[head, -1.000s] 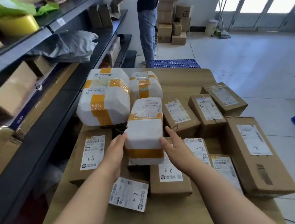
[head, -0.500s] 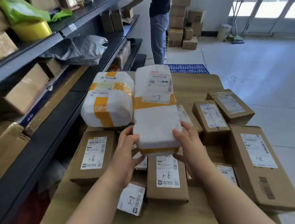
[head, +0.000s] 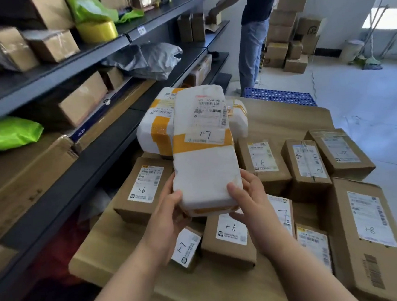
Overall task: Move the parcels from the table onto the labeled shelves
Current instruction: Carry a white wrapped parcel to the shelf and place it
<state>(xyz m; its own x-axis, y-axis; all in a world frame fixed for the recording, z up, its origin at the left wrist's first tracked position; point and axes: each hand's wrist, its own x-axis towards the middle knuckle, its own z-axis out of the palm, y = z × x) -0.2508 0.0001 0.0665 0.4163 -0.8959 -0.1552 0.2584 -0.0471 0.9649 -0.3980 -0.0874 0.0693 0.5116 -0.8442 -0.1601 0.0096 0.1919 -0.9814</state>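
Holding: a white parcel (head: 206, 164) banded with yellow tape is gripped at its near end by both hands and held above the boxes on the table (head: 286, 121). Its label, handwritten "1-7", faces up.
Left hand: the left hand (head: 167, 222) has its thumb on top of the parcel's near left corner and its fingers curled underneath.
Right hand: the right hand (head: 253, 208) has its thumb on top at the near right corner and its fingers wrapped under the edge.
Table: a brown box marked "1-6" (head: 145, 186) sits just left of the parcel, and a long box (head: 372, 231) lies at the right edge. More taped white parcels (head: 155, 135) sit behind the held one.
Shelves: dark shelves (head: 49, 74) along the left carry brown boxes, a grey bag (head: 151, 58), a green bag (head: 13, 131) and a yellow bundle (head: 97, 30).
Background: a second person (head: 253, 25) in jeans stands at the far end of the shelves, one arm reaching toward them. Stacked cartons (head: 286, 46) stand by the wall.
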